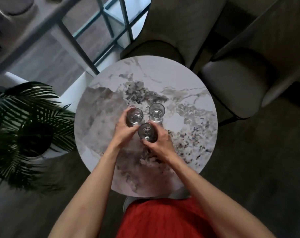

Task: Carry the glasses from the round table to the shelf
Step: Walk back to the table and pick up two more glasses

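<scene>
— Glasses, three of them, clustered mid-way across the round marble table. Which step are you on?

— Picking up. My left hand has its fingers curled and clamped around the left glass; my right hand grips the nearest glass from below and the side.

— And the third?

— The far glass stands free, just beyond my right fingertips and beside the left one, touched by neither hand as far as I can tell.

— Next move?

— I'd judge a straight lift of both, kept upright and apart so they don't clink, then a turn toward the shelf, which isn't in view. The third needs a return trip.
</scene>
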